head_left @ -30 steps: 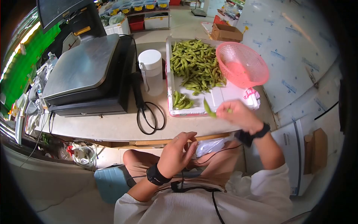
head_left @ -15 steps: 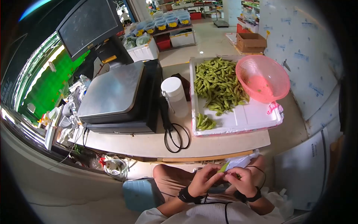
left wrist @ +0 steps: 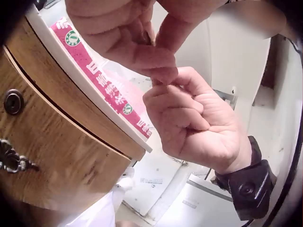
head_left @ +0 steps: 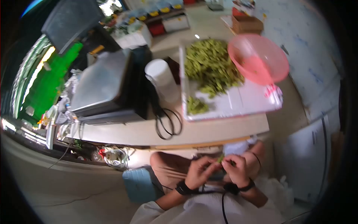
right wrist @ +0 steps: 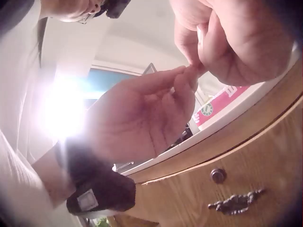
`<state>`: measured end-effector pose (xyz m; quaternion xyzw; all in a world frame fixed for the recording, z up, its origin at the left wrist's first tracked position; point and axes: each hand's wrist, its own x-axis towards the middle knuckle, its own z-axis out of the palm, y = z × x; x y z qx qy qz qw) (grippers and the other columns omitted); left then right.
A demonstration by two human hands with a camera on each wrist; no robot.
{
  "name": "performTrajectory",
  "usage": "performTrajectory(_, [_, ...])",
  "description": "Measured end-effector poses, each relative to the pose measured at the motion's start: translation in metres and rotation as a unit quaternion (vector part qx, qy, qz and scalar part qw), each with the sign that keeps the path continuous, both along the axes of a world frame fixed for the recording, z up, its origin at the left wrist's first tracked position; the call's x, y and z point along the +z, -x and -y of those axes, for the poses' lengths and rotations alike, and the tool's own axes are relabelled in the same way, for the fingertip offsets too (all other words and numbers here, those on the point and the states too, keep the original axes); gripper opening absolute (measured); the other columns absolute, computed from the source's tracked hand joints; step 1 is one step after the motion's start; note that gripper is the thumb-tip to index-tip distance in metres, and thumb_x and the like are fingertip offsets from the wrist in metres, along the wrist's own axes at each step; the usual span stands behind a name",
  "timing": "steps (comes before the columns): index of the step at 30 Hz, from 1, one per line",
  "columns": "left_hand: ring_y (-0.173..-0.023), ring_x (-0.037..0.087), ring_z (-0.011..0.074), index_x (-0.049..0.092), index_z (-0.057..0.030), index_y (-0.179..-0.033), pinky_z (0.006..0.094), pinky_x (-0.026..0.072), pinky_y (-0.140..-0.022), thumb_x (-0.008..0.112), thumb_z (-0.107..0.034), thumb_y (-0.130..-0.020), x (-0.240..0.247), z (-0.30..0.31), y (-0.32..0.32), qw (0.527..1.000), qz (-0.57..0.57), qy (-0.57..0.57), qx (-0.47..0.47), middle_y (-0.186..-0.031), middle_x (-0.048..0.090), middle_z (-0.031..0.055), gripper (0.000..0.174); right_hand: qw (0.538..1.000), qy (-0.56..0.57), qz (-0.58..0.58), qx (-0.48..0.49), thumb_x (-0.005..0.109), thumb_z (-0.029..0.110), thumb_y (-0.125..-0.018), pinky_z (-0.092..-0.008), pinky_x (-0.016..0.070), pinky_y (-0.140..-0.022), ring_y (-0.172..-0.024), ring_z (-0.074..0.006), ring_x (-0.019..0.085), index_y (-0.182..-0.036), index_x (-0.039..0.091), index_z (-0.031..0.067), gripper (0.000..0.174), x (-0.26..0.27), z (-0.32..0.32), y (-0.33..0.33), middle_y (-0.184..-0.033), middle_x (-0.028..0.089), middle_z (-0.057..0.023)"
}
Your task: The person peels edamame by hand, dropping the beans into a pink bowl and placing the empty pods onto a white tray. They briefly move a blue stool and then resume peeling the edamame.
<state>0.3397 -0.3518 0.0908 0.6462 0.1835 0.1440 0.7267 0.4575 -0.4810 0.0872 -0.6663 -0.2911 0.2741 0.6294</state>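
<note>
Over the lap, my left hand [head_left: 199,172] and right hand [head_left: 236,171] meet at the fingertips. Between them a green soybean pod [head_left: 220,158] is pinched by the fingers of both. In the left wrist view, the left hand [left wrist: 128,40] is above the right hand [left wrist: 191,118], their curled fingers hiding the pod. The right wrist view shows the right hand [right wrist: 236,42] at the top and the left hand [right wrist: 142,116] below it. Beyond the hands, a large heap of soybean pods [head_left: 209,63] lies in a white foam tray [head_left: 231,106], with a smaller heap [head_left: 197,105] at its near left corner.
A pink colander [head_left: 261,59] sits on the tray's right side. Left of the tray stand a white-lidded bottle [head_left: 164,82], a black cable [head_left: 167,127] and a scale [head_left: 100,82]. The table's near edge [head_left: 179,141] runs just beyond the knees. Below left is a blue stool [head_left: 140,185].
My right hand has come down from the tray's near edge with a pod to meet the left hand over the lap. The left hand now pinches the pod too. The head view has shifted.
</note>
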Motion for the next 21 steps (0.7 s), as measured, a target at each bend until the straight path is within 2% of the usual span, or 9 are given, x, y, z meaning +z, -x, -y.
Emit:
performTrajectory(2, [-0.081,0.063,0.009,0.063,0.0022,-0.1,0.0239,0.0509,-0.074,0.062,-0.005,-0.089,-0.002,0.003,0.0,0.999,0.008,0.045,0.008,-0.087,0.069,0.0064,0.013,1.0,-0.009,-0.001,0.0,0.063,0.008,-0.083,-0.021,0.0411,-0.06,-0.069,-0.0047,0.051,-0.084,0.062,-0.0005,0.008,-0.001,-0.001,0.001,-0.075,0.061,0.0006])
performTrajectory(3, [-0.08,0.062,0.0084,0.063,0.0023,-0.1,0.0233,0.0508,-0.073,0.063,-0.004,-0.089,-0.002,0.003,0.0,0.998,0.028,0.054,0.016,-0.086,0.068,0.0061,0.012,0.999,-0.016,-0.048,-0.005,0.063,0.008,-0.083,-0.0208,0.0408,-0.06,-0.068,-0.0045,0.051,-0.084,0.061,-0.0001,0.008,-0.004,-0.002,0.004,-0.075,0.061,0.0009])
performTrajectory(5, [-0.08,0.063,0.0095,0.063,0.0032,-0.099,0.0234,0.0512,-0.073,0.062,-0.003,-0.089,0.0,0.005,-0.001,0.997,0.033,0.061,0.028,-0.086,0.068,0.0075,0.011,0.997,-0.019,-0.07,-0.007,0.063,0.007,-0.083,-0.0194,0.0403,-0.058,-0.067,-0.0032,0.05,-0.084,0.061,0.0005,0.007,-0.003,-0.004,0.005,-0.074,0.059,0.0019])
performTrajectory(7, [-0.081,0.064,0.012,0.061,0.0039,-0.099,0.0253,0.053,-0.073,0.061,-0.003,-0.09,0.0,0.005,-0.001,0.996,0.023,0.078,0.023,-0.091,0.068,0.0102,0.011,0.993,-0.032,-0.108,-0.02,0.062,0.006,-0.084,-0.0185,0.0404,-0.058,-0.067,-0.0025,0.05,-0.083,0.061,0.0002,0.005,-0.004,-0.005,0.008,-0.074,0.058,0.0021])
performTrajectory(8, [-0.083,0.065,0.0145,0.059,0.0041,-0.1,0.0273,0.0547,-0.073,0.059,-0.003,-0.091,0.005,0.005,-0.001,0.99,0.038,0.138,-0.006,-0.097,0.067,0.0129,0.012,0.984,-0.056,-0.169,-0.005,0.06,0.004,-0.084,-0.0184,0.0415,-0.058,-0.068,-0.002,0.05,-0.083,0.06,0.0,0.004,-0.005,-0.007,0.008,-0.074,0.058,0.0024])
performTrajectory(11, [-0.083,0.065,0.0155,0.057,0.0044,-0.1,0.0281,0.0553,-0.073,0.058,-0.004,-0.092,0.004,0.005,-0.001,0.989,0.031,0.144,-0.011,-0.098,0.066,0.0132,0.012,0.976,-0.083,-0.201,0.011,0.059,0.005,-0.085,-0.0189,0.044,-0.06,-0.069,-0.0022,0.052,-0.086,0.061,-0.0017,0.007,-0.012,-0.007,0.009,-0.076,0.06,0.0019])
performTrajectory(14, [-0.081,0.066,0.0169,0.055,0.0042,-0.103,0.028,0.0557,-0.072,0.058,-0.004,-0.092,0.005,0.001,-0.005,0.991,0.028,0.134,0.003,-0.094,0.066,0.0132,0.014,0.967,-0.071,-0.242,0.032,0.06,0.007,-0.088,-0.0187,0.045,-0.062,-0.07,-0.003,0.054,-0.091,0.062,-0.0031,0.011,0.003,-0.007,0.002,-0.079,0.062,0.0003])
performTrajectory(17, [-0.079,0.066,0.0183,0.051,0.0034,-0.106,0.0288,0.0561,-0.072,0.058,-0.003,-0.091,0.008,0.0,-0.008,0.993,0.026,0.112,0.031,-0.093,0.065,0.0145,0.017,0.974,-0.075,-0.211,0.032,0.06,0.008,-0.09,-0.0186,0.0452,-0.064,-0.072,-0.0032,0.054,-0.096,0.063,-0.0041,0.014,0.011,-0.006,-0.002,-0.081,0.063,-0.0002])
performTrajectory(21, [-0.078,0.066,0.0181,0.049,0.0021,-0.102,0.0287,0.056,-0.071,0.057,-0.003,-0.092,0.004,0.002,-0.009,0.993,0.04,0.104,0.04,-0.093,0.065,0.0156,0.015,0.978,-0.055,-0.197,0.037,0.059,0.007,-0.09,-0.0187,0.0438,-0.062,-0.071,-0.003,0.052,-0.098,0.063,-0.0045,0.015,0.008,-0.007,-0.004,-0.08,0.062,0.0004])
